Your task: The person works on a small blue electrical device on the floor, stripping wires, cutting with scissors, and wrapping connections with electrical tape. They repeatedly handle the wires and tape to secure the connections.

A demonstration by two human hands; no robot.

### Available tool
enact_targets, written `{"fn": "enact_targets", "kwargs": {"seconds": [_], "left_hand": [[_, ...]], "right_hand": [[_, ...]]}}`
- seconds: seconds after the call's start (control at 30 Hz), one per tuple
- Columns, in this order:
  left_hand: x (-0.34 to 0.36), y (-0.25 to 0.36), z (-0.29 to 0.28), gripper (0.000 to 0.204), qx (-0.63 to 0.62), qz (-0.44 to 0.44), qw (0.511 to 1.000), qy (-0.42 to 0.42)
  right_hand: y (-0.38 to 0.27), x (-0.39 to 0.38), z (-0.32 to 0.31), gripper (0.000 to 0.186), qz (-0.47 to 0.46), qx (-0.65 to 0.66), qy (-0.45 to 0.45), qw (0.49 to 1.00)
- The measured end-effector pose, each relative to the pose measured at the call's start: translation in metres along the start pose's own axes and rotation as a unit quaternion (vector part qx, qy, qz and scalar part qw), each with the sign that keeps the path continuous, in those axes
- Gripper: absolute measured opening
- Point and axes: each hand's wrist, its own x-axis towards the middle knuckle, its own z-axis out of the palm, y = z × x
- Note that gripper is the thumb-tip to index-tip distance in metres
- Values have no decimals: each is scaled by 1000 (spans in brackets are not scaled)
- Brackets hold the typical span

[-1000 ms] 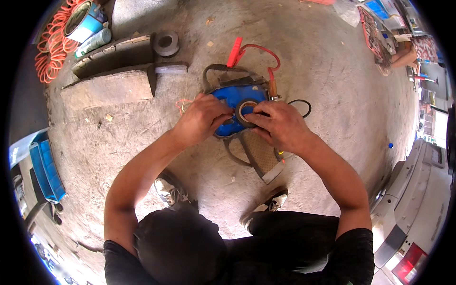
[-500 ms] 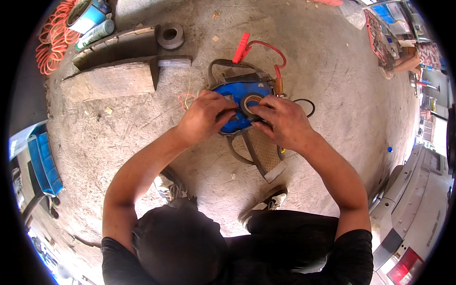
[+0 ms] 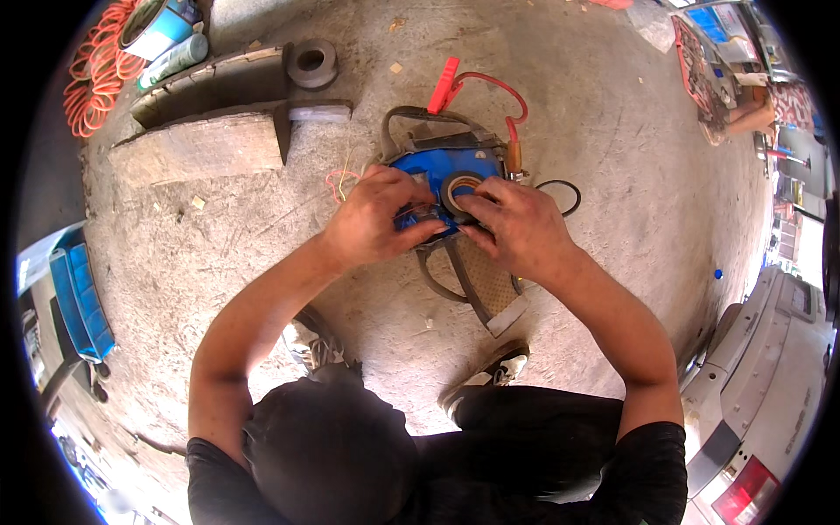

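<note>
A blue-wrapped pack (image 3: 437, 161) lies in a worn brown fabric bag (image 3: 486, 293) on the concrete floor, its lower part hidden by my hands. My right hand (image 3: 527, 223) grips a dark roll of tape (image 3: 449, 203) at the pack's right, fingers in its ring and thumb below. My left hand (image 3: 369, 217) is closed at the pack's left edge, thumb and fingers drawn together; what they pinch is hidden. A red clamp (image 3: 444, 87) on a red cable rests at the bag's far edge. Thin coloured wires (image 3: 336, 182) stick out beside my left hand.
Far left are a wooden trough-like block (image 3: 201, 149), a grey roll (image 3: 312, 64), a blue can (image 3: 160, 31) and a coiled orange hose (image 3: 96, 66). A blue tray (image 3: 80, 302) sits at the left. A white vehicle (image 3: 761, 367) stands at near right, a red tool case (image 3: 694, 77) at far right.
The tape roll and my right hand have shifted slightly left. My left thumb has moved right, toward the roll; the blue wrapping between the hands looks more crumpled.
</note>
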Motion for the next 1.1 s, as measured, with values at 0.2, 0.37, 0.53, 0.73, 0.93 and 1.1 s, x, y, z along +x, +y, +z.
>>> {"fn": "enact_targets", "kwargs": {"seconds": [0.2,0.37,0.53,0.73,0.93,1.1], "left_hand": [[1,7,3,30,20,-12,999,23],[3,9,4,20,12,-10,999,45],[0,4,8,17,12,-2,998,58],[0,5,11,17,-8,-21,997,76],[-2,0,15,19,-23,-11,995,93],[-1,-2,14,19,10,25,996,89]], "right_hand": [[-4,-1,-1,31,-2,-20,4,1000],[-4,-2,1,32,4,-25,2,1000],[-4,-2,1,32,3,-32,3,999],[-5,-2,0,32,4,-29,2,1000],[-5,-2,1,32,5,-27,-2,1000],[-6,-1,2,33,2,-27,3,1000]]}}
